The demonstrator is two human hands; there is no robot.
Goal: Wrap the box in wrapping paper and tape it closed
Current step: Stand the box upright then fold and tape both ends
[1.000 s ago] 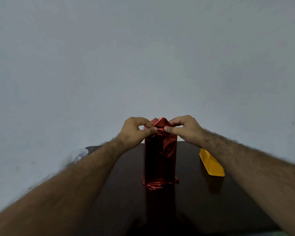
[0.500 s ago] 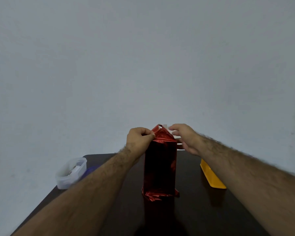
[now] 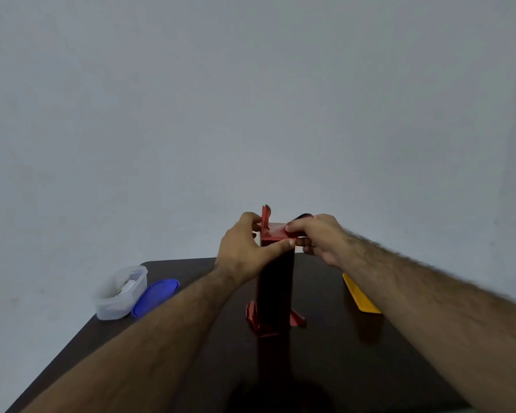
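Standing upright near the middle of the dark table (image 3: 325, 368), the box (image 3: 276, 287) has its long axis straight up and down, the top end pointing at 12 o'clock toward the plain grey wall (image 3: 251, 99). It's covered in shiny red wrapping paper (image 3: 273, 232), with loose flaps splaying out at the bottom and one flap sticking straight up at the top left corner.

Both hands are at the top end. The left hand (image 3: 245, 251) comes in from 9 o'clock, fingers curled round the upper side of the box with the thumb laid across the front edge. The right hand (image 3: 319, 236) comes in from 3 o'clock, fingertips pressing the folded paper down flat on top; can't tell exactly what's under the curled lower fingers.

Around it: a clear plastic tub (image 3: 119, 292) at roughly 9 o'clock near the table's far left corner, with its blue lid (image 3: 155, 297) lying just beside it. At 3 o'clock there's a flat yellow thing (image 3: 359, 295), partly hidden behind the right forearm. Both forearms flank the box, nothing else crowding it.
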